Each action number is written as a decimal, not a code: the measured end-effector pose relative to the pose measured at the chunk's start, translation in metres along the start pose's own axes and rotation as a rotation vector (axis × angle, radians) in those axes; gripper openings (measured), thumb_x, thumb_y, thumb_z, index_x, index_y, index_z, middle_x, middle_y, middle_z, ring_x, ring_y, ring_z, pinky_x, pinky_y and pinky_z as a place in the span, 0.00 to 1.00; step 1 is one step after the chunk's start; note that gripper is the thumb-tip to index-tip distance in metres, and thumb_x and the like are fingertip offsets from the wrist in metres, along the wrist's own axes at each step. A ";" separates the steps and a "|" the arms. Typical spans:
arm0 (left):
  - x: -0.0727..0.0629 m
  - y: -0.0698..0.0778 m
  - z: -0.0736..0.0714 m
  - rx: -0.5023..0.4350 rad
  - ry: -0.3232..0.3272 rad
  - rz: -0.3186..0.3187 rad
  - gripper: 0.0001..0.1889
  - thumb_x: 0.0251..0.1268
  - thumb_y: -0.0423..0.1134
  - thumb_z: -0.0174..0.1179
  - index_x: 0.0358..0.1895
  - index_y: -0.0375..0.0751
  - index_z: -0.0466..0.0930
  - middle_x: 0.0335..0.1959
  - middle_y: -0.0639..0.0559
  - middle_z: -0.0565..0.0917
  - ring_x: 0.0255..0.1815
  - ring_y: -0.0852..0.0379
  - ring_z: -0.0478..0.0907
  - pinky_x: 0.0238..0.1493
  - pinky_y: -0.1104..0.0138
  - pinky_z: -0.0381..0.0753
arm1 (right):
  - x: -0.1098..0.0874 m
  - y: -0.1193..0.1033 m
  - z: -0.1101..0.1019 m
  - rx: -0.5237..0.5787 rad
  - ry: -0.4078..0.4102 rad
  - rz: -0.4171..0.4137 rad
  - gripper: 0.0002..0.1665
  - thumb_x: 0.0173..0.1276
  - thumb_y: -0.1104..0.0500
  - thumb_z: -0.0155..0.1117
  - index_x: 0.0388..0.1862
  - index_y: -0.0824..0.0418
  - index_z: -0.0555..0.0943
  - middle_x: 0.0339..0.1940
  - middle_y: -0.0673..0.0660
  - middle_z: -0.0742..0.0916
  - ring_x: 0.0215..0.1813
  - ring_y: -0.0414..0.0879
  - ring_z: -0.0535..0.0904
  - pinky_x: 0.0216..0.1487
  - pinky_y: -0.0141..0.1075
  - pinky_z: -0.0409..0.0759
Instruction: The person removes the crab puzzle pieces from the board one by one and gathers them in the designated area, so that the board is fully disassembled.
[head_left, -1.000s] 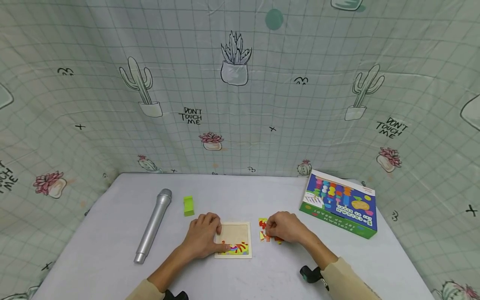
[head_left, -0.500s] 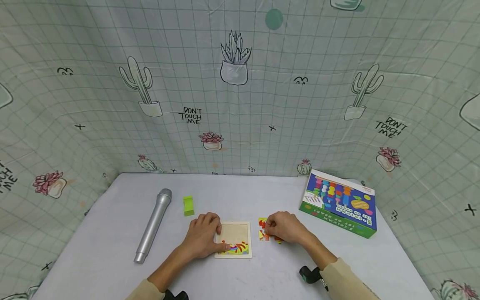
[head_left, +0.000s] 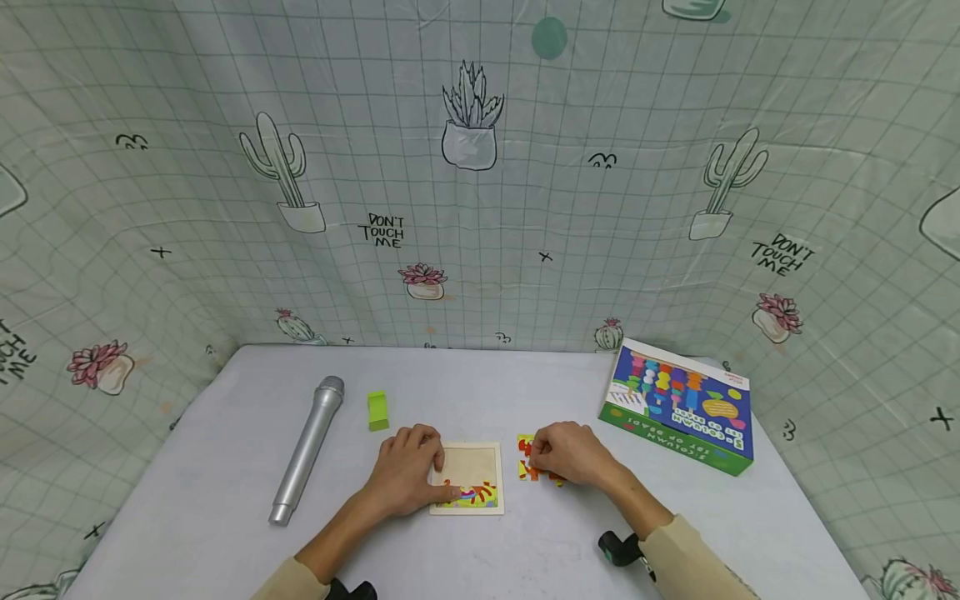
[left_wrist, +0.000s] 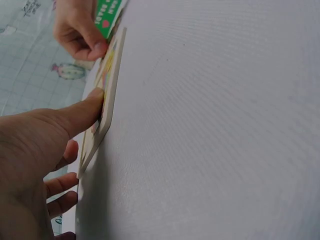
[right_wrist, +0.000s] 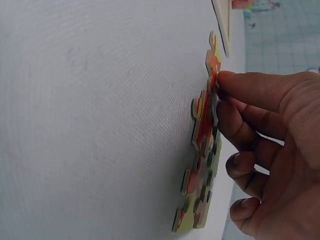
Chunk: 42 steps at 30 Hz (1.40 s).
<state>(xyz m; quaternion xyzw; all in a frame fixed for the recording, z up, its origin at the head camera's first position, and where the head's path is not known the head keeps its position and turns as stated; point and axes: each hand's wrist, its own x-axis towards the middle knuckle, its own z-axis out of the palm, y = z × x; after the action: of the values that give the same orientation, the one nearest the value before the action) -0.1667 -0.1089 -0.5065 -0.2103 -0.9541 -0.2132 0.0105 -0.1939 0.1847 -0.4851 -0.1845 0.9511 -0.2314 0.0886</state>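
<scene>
My left hand (head_left: 406, 472) lies at the left side of a shallow wooden puzzle tray (head_left: 472, 461). Its straight thumb (left_wrist: 85, 112) presses on the colourful pieces fitted along the tray's near side, while the other fingers spread loosely by the left edge. To the right of the tray, my right hand (head_left: 573, 452) bends over a cluster of loose jigsaw pieces (head_left: 524, 472), red, orange and yellow. Thumb and forefinger pinch at a puzzle piece (right_wrist: 214, 75) at one end of the cluster; the remaining fingers curl above the others. The hand hides part of the cluster from the head view.
A boxed bead set (head_left: 678, 408) stands at the back right. Over on the left lie a silver microphone-shaped object (head_left: 307, 450) and a small lime-green block (head_left: 377, 411). A patterned cloth (head_left: 480, 208) hangs behind the white table (head_left: 225, 467).
</scene>
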 end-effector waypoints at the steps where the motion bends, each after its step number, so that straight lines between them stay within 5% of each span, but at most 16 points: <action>1: 0.000 0.000 0.000 -0.005 -0.001 0.003 0.23 0.49 0.62 0.74 0.27 0.54 0.70 0.57 0.47 0.74 0.57 0.43 0.67 0.60 0.39 0.63 | 0.000 -0.001 0.000 0.005 0.002 -0.004 0.09 0.65 0.55 0.71 0.25 0.49 0.82 0.19 0.42 0.80 0.22 0.39 0.73 0.27 0.35 0.69; 8: -0.001 0.003 -0.001 -0.042 0.006 0.050 0.18 0.51 0.57 0.75 0.27 0.56 0.74 0.57 0.46 0.74 0.59 0.42 0.67 0.61 0.38 0.62 | -0.006 -0.023 0.007 0.079 -0.038 -0.139 0.02 0.65 0.56 0.71 0.34 0.52 0.86 0.22 0.41 0.81 0.25 0.35 0.72 0.28 0.31 0.71; 15: 0.001 0.011 -0.005 -0.042 -0.012 0.192 0.07 0.54 0.46 0.74 0.33 0.60 0.84 0.50 0.54 0.76 0.53 0.49 0.69 0.59 0.38 0.65 | -0.012 -0.041 0.019 -0.001 -0.117 -0.242 0.16 0.62 0.53 0.74 0.48 0.55 0.89 0.23 0.38 0.77 0.26 0.32 0.70 0.31 0.29 0.69; 25: 0.003 0.012 -0.005 -0.050 -0.090 0.247 0.07 0.59 0.46 0.72 0.40 0.65 0.91 0.34 0.69 0.82 0.34 0.67 0.69 0.48 0.51 0.69 | -0.013 -0.043 0.024 0.017 -0.130 -0.236 0.19 0.62 0.52 0.74 0.51 0.55 0.88 0.22 0.38 0.78 0.26 0.31 0.71 0.31 0.29 0.70; 42: 0.004 0.010 -0.004 -0.066 -0.084 0.275 0.07 0.58 0.45 0.74 0.38 0.64 0.92 0.33 0.71 0.83 0.32 0.68 0.71 0.37 0.62 0.69 | -0.010 -0.049 0.027 0.131 -0.133 -0.215 0.12 0.66 0.58 0.71 0.47 0.59 0.86 0.21 0.39 0.79 0.23 0.30 0.70 0.27 0.28 0.70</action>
<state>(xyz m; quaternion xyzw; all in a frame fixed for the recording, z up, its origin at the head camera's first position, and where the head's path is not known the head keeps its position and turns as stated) -0.1666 -0.1009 -0.4980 -0.3480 -0.9083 -0.2321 -0.0070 -0.1626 0.1377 -0.4846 -0.2942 0.9007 -0.2884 0.1381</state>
